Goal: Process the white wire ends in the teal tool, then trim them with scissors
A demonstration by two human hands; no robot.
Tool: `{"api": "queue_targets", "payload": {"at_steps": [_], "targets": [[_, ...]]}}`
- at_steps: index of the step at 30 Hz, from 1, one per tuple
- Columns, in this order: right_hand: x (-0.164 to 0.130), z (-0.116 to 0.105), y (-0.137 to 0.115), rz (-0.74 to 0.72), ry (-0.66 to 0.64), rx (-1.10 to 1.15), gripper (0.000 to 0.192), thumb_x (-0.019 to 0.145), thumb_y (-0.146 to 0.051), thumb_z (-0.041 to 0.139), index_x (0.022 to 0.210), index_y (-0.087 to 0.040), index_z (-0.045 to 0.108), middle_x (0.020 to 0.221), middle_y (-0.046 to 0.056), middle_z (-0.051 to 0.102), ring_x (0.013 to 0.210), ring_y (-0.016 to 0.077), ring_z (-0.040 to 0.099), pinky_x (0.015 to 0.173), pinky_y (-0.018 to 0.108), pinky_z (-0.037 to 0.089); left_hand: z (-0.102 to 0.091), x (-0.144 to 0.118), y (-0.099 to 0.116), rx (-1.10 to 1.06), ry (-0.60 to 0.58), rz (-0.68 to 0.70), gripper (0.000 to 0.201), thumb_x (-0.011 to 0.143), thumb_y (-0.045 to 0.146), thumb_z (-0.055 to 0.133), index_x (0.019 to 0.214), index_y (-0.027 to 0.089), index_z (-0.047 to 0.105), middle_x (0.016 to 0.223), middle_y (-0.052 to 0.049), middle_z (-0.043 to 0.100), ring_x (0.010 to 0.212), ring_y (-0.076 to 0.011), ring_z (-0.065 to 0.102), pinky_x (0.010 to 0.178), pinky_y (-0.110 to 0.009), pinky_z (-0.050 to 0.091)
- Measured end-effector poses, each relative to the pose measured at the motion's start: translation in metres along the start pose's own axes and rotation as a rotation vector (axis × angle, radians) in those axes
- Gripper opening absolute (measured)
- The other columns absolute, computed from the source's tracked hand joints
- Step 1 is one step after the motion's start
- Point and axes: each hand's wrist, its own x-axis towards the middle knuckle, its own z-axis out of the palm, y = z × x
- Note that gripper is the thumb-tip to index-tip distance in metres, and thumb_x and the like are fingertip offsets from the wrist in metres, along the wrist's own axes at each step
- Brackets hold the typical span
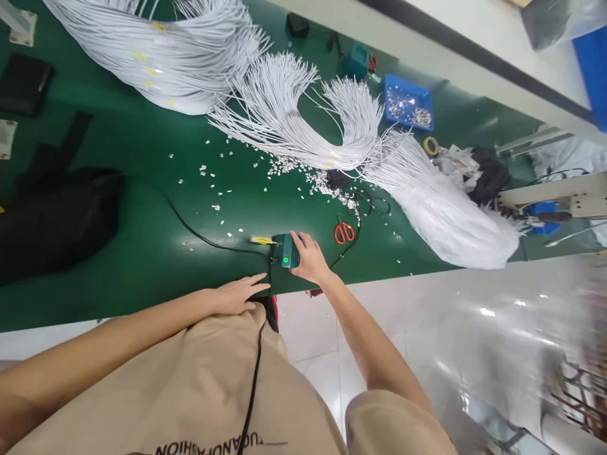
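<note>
Head view: right hand [310, 258] on small green box [286, 251] near table [142, 253] front edge, fingers curled over it. Left hand [239, 294] flat at edge, fingers together, holding nothing. Risks: black cord [208, 242] snagging, box slipping off edge; scissors [344, 231] lie near.

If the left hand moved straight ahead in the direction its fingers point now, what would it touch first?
The left hand lies flat at the green table's edge, fingers toward the small teal device with a green light. Probably it meets the black cable first, then the device; depth is unclear.
</note>
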Motion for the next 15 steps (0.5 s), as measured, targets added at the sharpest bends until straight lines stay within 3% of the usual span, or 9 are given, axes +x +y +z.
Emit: {"api": "queue_targets", "payload": {"at_steps": [2, 8, 12, 15], "targets": [[-0.005, -0.001, 0.003, 0.044, 0.043, 0.006, 0.106, 0.064, -0.033, 0.067, 0.150, -0.020, 0.006, 0.146, 0.016, 0.028, 0.134, 0.0320, 0.023, 0.107, 0.051, 0.023, 0.005, 0.010, -0.002, 0.071, 0.043, 0.030, 0.063, 0.082, 0.019, 0.055, 0.141, 0.031, 0.037, 0.157, -0.006, 0.016, 0.139, -0.0297, 0.028, 0.107, -0.044, 0.034], [-0.026, -0.009, 0.041, 0.301, 0.156, -0.076, 0.103, 0.063, -0.032, 0.067, 0.148, -0.021, 0.011, 0.143, 0.015, 0.032, 0.132, 0.0307, 0.024, 0.105, 0.049, 0.024, 0.016, 0.037, -0.008, 0.392, 0.207, 0.130, 0.055, 0.078, 0.014, 0.057, 0.131, 0.026, 0.051, 0.151, -0.009, 0.032, 0.140, -0.0313, 0.023, 0.111, -0.055, 0.019], [-0.048, -0.009, 0.076, 0.425, 0.140, -0.180, 0.101, 0.060, -0.025, 0.066, 0.148, -0.023, 0.014, 0.144, 0.015, 0.032, 0.132, 0.0311, 0.025, 0.104, 0.052, 0.023, 0.002, 0.036, -0.038, 0.478, 0.371, -0.103, 0.056, 0.080, 0.009, 0.050, 0.134, 0.025, 0.048, 0.150, -0.008, 0.035, 0.141, -0.0261, 0.023, 0.111, -0.047, 0.022], [-0.066, -0.005, 0.094, 0.455, 0.165, -0.174, 0.099, 0.058, -0.021, 0.065, 0.146, -0.020, 0.019, 0.141, 0.017, 0.036, 0.129, 0.0318, 0.029, 0.101, 0.052, 0.027, -0.021, 0.010, -0.069, 0.523, 0.463, -0.310, 0.050, 0.084, 0.016, 0.045, 0.133, 0.018, 0.049, 0.139, -0.013, 0.048, 0.135, -0.0308, 0.033, 0.106, -0.052, 0.028]]}}
